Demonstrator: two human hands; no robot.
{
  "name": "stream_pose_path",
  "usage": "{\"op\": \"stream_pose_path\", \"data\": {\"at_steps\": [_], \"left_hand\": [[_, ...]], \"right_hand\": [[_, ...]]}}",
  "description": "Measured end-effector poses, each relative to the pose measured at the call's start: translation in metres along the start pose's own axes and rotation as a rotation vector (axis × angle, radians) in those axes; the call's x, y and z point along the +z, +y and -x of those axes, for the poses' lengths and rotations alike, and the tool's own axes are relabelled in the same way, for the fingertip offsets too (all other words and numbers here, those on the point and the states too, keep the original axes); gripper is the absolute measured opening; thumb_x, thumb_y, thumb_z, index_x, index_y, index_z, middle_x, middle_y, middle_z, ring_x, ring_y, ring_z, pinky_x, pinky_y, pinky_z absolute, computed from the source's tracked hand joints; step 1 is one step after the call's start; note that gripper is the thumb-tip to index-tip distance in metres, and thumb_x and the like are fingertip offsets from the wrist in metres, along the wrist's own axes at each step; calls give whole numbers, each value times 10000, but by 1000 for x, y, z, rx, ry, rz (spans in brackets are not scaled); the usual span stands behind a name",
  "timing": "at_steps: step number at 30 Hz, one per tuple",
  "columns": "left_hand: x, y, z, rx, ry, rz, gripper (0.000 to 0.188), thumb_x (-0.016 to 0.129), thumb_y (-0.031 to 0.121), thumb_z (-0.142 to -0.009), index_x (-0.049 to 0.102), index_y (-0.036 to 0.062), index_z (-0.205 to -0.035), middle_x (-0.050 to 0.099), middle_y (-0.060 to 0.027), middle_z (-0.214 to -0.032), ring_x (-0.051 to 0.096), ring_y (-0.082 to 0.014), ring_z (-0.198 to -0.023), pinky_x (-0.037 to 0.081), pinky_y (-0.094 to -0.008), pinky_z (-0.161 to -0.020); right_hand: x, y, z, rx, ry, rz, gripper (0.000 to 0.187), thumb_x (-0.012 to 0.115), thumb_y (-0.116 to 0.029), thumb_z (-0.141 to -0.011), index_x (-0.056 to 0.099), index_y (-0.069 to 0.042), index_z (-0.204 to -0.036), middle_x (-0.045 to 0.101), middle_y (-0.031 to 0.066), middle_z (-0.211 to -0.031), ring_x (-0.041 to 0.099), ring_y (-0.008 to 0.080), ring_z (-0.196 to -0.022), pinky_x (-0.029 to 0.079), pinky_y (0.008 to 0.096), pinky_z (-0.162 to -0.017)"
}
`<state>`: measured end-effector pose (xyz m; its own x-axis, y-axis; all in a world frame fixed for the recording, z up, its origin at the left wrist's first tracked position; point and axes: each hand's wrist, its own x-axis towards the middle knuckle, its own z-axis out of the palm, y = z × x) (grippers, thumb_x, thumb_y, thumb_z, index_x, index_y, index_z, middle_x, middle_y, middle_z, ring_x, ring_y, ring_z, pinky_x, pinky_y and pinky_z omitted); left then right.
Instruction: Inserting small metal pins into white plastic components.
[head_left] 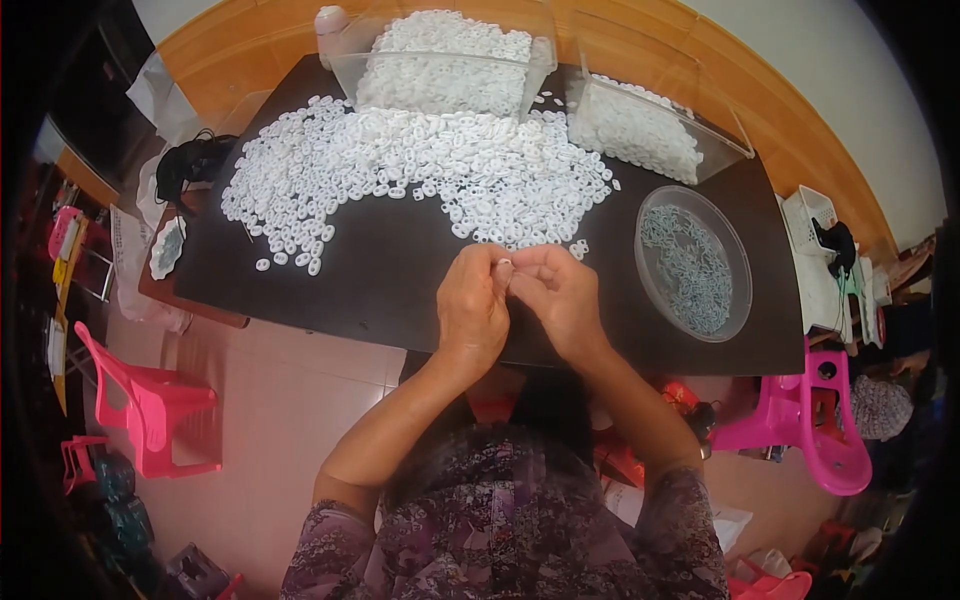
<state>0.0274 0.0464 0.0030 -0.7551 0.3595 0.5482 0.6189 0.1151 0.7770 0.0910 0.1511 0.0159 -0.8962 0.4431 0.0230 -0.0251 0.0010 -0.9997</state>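
Observation:
Above the near edge of the dark table, my left hand (472, 305) and my right hand (562, 300) meet, fingers pinched together. A small white piece (505, 262) peeks out between the fingertips; the fingers cover most of it. Just beyond the hands spreads a large heap of white oval plastic pieces (420, 150), many showing two holes. To the right of my right hand stands a round clear tub (640, 262) with many small grey screws (690, 270) in it.
Two clear plastic bins, one at the back (345, 80) and one at the back right (725, 140), hold more white pieces. A pink bottle (330, 35) stands behind the heap. Pink plastic chairs stand on the floor at left (160, 405) and right (790, 410).

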Motion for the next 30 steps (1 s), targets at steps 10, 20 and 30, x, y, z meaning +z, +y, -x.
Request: {"op": "stream_pose_path", "data": {"at_steps": [10, 20, 30], "left_hand": [[-19, -40, -23, -9, -15, -156, 56, 573, 27, -828, 540, 14, -870, 576, -158, -744, 576, -341, -706, 444, -412, -619], [-29, -58, -38, -66, -146, -134, 67, 669, 51, -779, 623, 18, -815, 604, -93, -736, 601, -205, -675, 462, -300, -614], [-49, -41, -33, -554, -228, 326, 129, 662, 131, -852, 625, 8, -855, 597, -12, -699, 535, -97, -582, 427, -213, -528]], "right_hand": [[8, 14, -6, -376, 121, 458, 267, 659, 21, -776, 588, -8, -1032, 624, 57, -847, 544, 90, -710, 461, 237, -671], [-9, 27, -12, -293, 158, 438, 249, 662, 15, -775, 594, 2, -1015, 637, 63, -835, 548, 89, -707, 464, 229, -670], [8, 13, -5, -177, 130, 302, 248, 660, 19, -779, 589, 13, -1017, 640, 64, -849, 575, 89, -747, 474, 229, -693]]}}
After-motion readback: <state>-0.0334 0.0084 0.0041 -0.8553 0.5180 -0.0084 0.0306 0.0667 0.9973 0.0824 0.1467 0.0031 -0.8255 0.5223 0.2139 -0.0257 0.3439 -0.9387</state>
